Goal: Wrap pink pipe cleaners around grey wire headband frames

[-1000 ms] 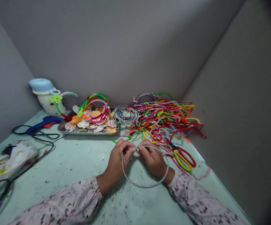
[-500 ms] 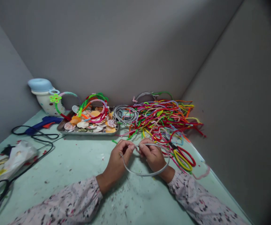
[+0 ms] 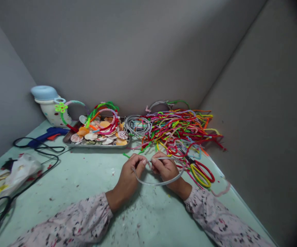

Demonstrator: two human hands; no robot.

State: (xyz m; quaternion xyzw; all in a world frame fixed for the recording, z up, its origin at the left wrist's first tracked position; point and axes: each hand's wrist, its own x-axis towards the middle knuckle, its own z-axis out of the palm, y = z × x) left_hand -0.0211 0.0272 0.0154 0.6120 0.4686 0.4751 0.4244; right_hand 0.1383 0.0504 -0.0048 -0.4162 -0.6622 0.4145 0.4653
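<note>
Left hand (image 3: 129, 173) and right hand (image 3: 166, 168) each pinch an end of the grey wire hoop (image 3: 161, 183) just above the worktop (image 3: 86, 181), fingers closed tight on it. Probably best to keep both pinches close together and steady. The loop bows toward the person, ends pointing away. Long axis runs left-right.

Plain grey walls (image 3: 138, 51) meet in a corner behind a speckled pale-green table (image 3: 86, 185).

My table (image 3: 86, 178): pale green, speckled. On it: tray (image 3: 97, 144), wire coil (image 3: 137, 125), pipe cleaners (image 3: 181, 128), scissors (image 3: 201, 173), glue gun (image 3: 47, 134), cord (image 3: 42, 151), bag (image 3: 12, 175), pot (image 3: 49, 106). My left hand (image 3: 129, 175) and right hand (image 3: 167, 171) are over its middle.
</note>
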